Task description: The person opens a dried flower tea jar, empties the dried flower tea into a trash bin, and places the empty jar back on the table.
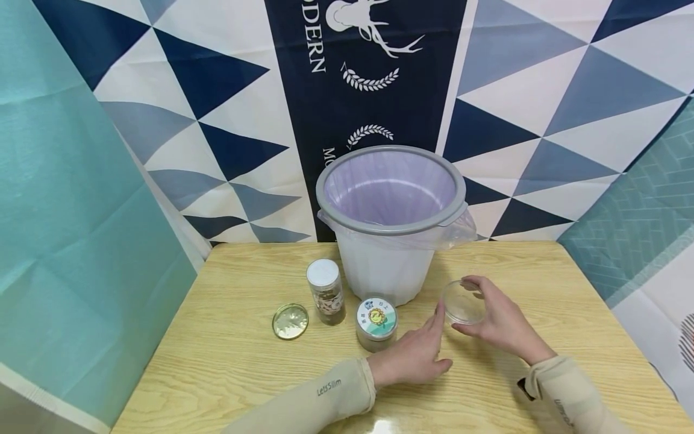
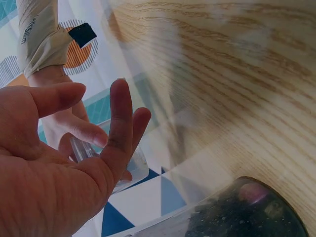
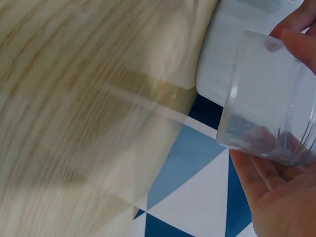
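Observation:
My right hand (image 1: pixel 501 319) grips a clear, empty-looking plastic jar (image 1: pixel 463 303) above the right side of the table, fingers on the far side and thumb on the near side. In the right wrist view the jar (image 3: pixel 261 98) lies tilted across the fingers. The left hand (image 1: pixel 414 355) has its fingers extended toward the jar's left side and holds nothing; whether a fingertip touches the jar I cannot tell. Beside the left wrist stands a short canister (image 1: pixel 376 325) with a sunflower picture on its lid.
A white trash bin (image 1: pixel 385 265) with a grey rim and a purple liner stands at the back of the wooden table (image 1: pixel 238 367). Left of the canister are a white-capped clear jar (image 1: pixel 326 292) with dark contents and a round gold-coloured lid (image 1: pixel 290 321). Patterned cloth hangs behind.

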`<state>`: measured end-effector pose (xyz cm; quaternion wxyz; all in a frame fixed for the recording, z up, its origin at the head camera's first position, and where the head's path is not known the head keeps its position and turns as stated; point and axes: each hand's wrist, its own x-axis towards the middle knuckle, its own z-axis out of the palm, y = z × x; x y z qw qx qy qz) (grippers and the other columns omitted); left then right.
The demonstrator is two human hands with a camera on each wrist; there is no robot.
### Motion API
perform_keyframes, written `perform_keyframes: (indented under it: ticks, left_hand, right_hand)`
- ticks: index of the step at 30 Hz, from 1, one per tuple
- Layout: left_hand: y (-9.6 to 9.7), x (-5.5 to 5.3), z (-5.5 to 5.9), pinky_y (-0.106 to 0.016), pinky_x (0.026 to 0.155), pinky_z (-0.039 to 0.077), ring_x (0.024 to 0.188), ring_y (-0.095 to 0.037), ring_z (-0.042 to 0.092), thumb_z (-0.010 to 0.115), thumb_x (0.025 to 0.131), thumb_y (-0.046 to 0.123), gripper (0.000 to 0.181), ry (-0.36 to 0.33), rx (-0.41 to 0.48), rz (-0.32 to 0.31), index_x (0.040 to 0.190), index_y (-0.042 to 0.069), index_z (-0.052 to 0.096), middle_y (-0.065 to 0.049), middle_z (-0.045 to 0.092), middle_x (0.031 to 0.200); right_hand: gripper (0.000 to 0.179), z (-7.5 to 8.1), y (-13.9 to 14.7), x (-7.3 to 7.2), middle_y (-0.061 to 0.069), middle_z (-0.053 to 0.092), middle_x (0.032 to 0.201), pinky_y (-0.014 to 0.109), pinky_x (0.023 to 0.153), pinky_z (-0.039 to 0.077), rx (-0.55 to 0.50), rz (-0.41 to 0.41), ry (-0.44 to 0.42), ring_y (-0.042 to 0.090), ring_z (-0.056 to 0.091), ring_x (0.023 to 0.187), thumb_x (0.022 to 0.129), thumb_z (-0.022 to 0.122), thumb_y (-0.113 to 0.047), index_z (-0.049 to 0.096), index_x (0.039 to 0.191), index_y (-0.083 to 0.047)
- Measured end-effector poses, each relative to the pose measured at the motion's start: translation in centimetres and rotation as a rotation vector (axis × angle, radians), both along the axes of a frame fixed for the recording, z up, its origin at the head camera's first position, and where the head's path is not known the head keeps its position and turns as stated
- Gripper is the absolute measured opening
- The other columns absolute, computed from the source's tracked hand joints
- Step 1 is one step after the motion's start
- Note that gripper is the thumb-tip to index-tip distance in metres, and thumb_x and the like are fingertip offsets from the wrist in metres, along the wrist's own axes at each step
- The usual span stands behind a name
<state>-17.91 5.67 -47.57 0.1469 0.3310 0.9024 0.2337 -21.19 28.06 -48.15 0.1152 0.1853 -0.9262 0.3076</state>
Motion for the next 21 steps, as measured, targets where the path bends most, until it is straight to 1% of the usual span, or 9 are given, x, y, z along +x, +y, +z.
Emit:
perform_keyframes:
  ticks: [3,5,7,10,11,14,16,18,21]
  left_hand:
    - [0.0,0.0,0.0,-0.013,0.054,0.046,0.054,-0.003,0.054,0.066,0.101,0.031,0.103,-0.033,-0.007,-0.002,0.164,0.008,-0.012,-0.006,0.019,0.173]
    - [0.1,-0.1,-0.1,-0.013,0.055,0.045,0.058,-0.001,0.053,0.066,0.101,0.032,0.103,-0.043,-0.018,-0.004,0.164,0.007,-0.011,-0.004,0.03,0.169]
    - [0.1,-0.2,-0.2,-0.013,0.059,0.046,0.062,0.002,0.054,0.065,0.101,0.034,0.103,-0.053,-0.033,-0.006,0.165,0.007,-0.01,-0.001,0.04,0.161]
    - [0.1,-0.4,-0.3,-0.013,0.072,0.05,0.069,0.005,0.056,0.065,0.101,0.036,0.102,-0.062,-0.048,-0.004,0.165,0.006,-0.009,-0.002,0.044,0.158]
    - [0.1,-0.5,-0.4,-0.014,0.078,0.051,0.071,0.005,0.057,0.066,0.101,0.036,0.102,-0.065,-0.05,-0.002,0.165,0.005,-0.008,-0.002,0.042,0.16]
    - [0.1,-0.6,-0.6,-0.015,0.083,0.052,0.071,0.005,0.057,0.066,0.101,0.037,0.102,-0.085,-0.05,0.009,0.165,0.005,-0.007,-0.003,0.045,0.158]
    - [0.1,-0.7,-0.6,-0.014,0.076,0.051,0.069,0.004,0.057,0.066,0.1,0.036,0.102,-0.102,-0.043,0.022,0.165,0.006,-0.007,-0.002,0.049,0.153]
    - [0.0,-0.8,-0.7,-0.013,0.068,0.049,0.068,0.004,0.057,0.066,0.1,0.035,0.102,-0.121,-0.03,0.037,0.165,0.006,-0.008,-0.001,0.047,0.155]
    - [-0.1,-0.8,-0.8,-0.013,0.061,0.048,0.061,0.004,0.059,0.066,0.101,0.033,0.102,-0.158,-0.011,0.056,0.165,0.008,-0.009,-0.001,0.048,0.154]
  right_hand:
    - [0.094,-0.3,0.0,-0.1,0.027,0.063,0.133,0.065,0.088,0.053,0.014,0.004,-0.014,0.049,0.064,0.112,0.067,0.097,-0.023,0.046,0.141,0.003]
    - [0.093,-0.4,0.0,-0.1,0.027,0.062,0.134,0.065,0.089,0.053,0.017,0.009,-0.023,0.049,0.064,0.112,0.068,0.097,-0.023,0.045,0.141,0.003]
    - [0.092,-0.6,0.0,-0.2,0.027,0.062,0.134,0.065,0.089,0.054,0.018,0.014,-0.031,0.049,0.064,0.113,0.069,0.096,-0.022,0.045,0.14,0.003]
    - [0.091,-0.9,-0.1,-0.4,0.028,0.061,0.133,0.064,0.092,0.053,0.013,0.026,-0.045,0.05,0.064,0.114,0.069,0.096,-0.022,0.045,0.139,0.004]
    - [0.09,-1.0,-0.1,-0.5,0.029,0.061,0.133,0.064,0.093,0.053,0.012,0.032,-0.051,0.05,0.064,0.114,0.069,0.096,-0.022,0.045,0.139,0.005]
    - [0.09,-1.2,-0.2,-0.8,0.029,0.061,0.133,0.062,0.096,0.053,0.02,0.051,-0.058,0.048,0.064,0.116,0.069,0.096,-0.021,0.045,0.138,0.006]
    - [0.089,-1.3,-0.3,-1.0,0.028,0.062,0.133,0.061,0.097,0.053,0.027,0.062,-0.058,0.048,0.064,0.118,0.069,0.096,-0.02,0.045,0.137,0.006]
    - [0.089,-1.3,-0.4,-1.3,0.028,0.062,0.132,0.06,0.097,0.053,0.035,0.069,-0.058,0.047,0.063,0.118,0.069,0.096,-0.019,0.045,0.137,0.006]
    - [0.089,-1.4,-0.5,-1.6,0.03,0.061,0.132,0.062,0.098,0.053,0.032,0.084,-0.075,0.049,0.063,0.118,0.069,0.096,-0.019,0.044,0.136,0.007]
